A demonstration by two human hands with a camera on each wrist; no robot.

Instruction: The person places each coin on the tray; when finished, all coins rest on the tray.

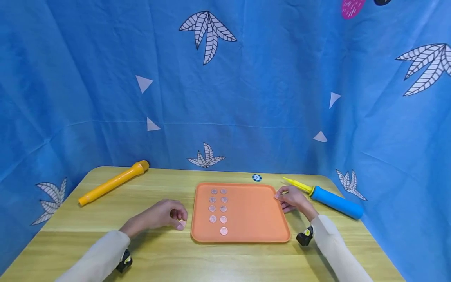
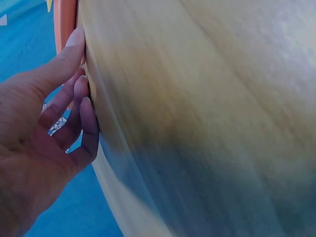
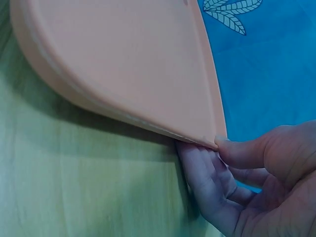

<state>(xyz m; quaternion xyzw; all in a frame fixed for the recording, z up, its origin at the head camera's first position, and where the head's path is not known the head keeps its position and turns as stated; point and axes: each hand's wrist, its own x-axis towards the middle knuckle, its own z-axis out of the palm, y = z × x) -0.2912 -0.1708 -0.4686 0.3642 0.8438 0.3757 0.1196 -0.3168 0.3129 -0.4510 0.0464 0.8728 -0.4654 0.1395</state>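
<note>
An orange tray (image 1: 257, 213) lies on the table with several round coins (image 1: 223, 208) in two columns on its left half; the right column reaches one coin nearer the front. Left of the tray, my left hand (image 1: 169, 214) pinches a coin (image 1: 182, 223) between thumb and fingers, low over the tabletop. In the left wrist view that coin is hidden, and the left hand (image 2: 54, 113) shows its fingertips at the table surface. My right hand (image 1: 291, 197) grips the tray's right rim. The right wrist view shows its thumb (image 3: 242, 152) at the rim and fingers below.
A yellow-orange tube (image 1: 114, 183) lies at the back left. At the right is a blue pump (image 1: 336, 201) with a yellow nozzle. A blue-and-white chip (image 1: 257, 178) sits behind the tray. Blue cloth (image 1: 225, 98) hangs behind and beside the wooden table (image 1: 197, 262).
</note>
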